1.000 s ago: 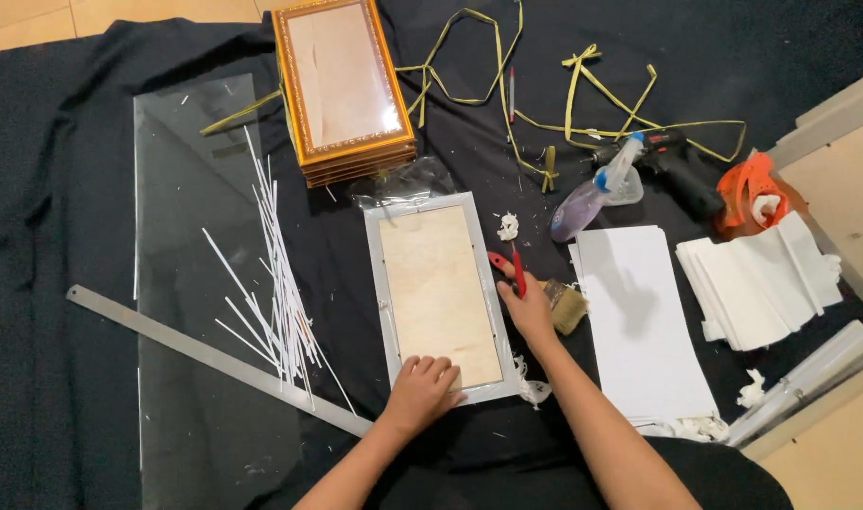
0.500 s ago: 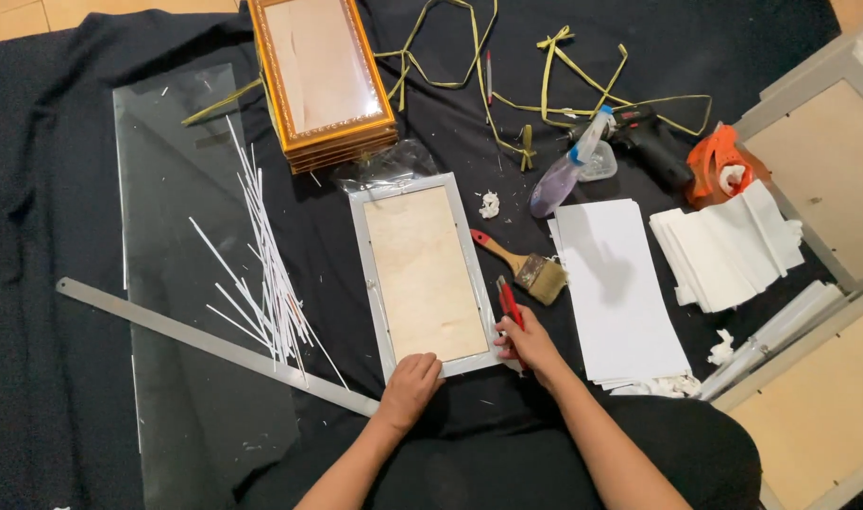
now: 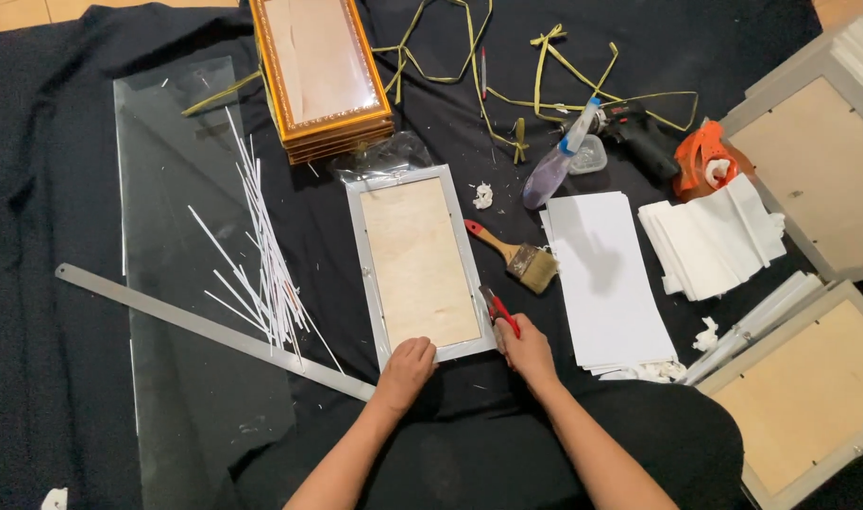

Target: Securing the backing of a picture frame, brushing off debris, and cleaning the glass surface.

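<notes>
A silver picture frame (image 3: 361, 227) lies face down on the black cloth, its pale wooden backing board (image 3: 417, 260) showing. My left hand (image 3: 408, 364) presses on the frame's near edge. My right hand (image 3: 526, 348) grips red-handled pliers (image 3: 499, 310) at the frame's near right corner. A paintbrush (image 3: 515, 255) with a wooden handle lies just right of the frame.
A glass sheet (image 3: 167, 189) with white strips (image 3: 262, 264) and a metal ruler (image 3: 214, 331) lies left. Gold frames (image 3: 320, 76) are stacked behind. White paper sheets (image 3: 611, 274), a spray bottle (image 3: 556, 156), a drill (image 3: 639, 132), tape (image 3: 703, 161) and more frames (image 3: 809, 387) lie right.
My right hand has moved with the pliers from the frame's right side down to its near right corner. The paintbrush now lies free beside the frame. My left hand stays on the near edge.
</notes>
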